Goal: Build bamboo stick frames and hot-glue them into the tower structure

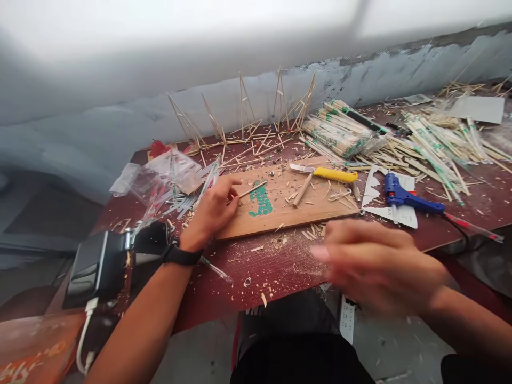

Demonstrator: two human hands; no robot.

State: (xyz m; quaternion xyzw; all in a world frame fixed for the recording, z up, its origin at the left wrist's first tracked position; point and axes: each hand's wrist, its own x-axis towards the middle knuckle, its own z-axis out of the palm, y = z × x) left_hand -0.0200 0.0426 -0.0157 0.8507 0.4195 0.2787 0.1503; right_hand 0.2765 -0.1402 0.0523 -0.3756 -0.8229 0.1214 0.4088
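My left hand [218, 208], with a black band on its wrist, rests at the left end of a wooden board [224, 226]. Its fingers are closed on a thin wooden stick [254, 189] that points right over the board's green patch. Above the table's front edge, my right hand [376, 261] is smeared by motion; its fingers look bent, but whether they hold anything does not show. On the board lie a yellow utility knife [334, 174] with its blade out, a short thicker wooden rod [303, 190] and several stick offcuts.
A blue glue gun [408, 196] lies right of the board on white card. Behind are stick frames [244, 106] standing near the wall and bagged stick bundles [340, 130]. Plastic bags [168, 170] and a black box [96, 266] with a white cable are at left. Shavings litter the red table [224, 293].
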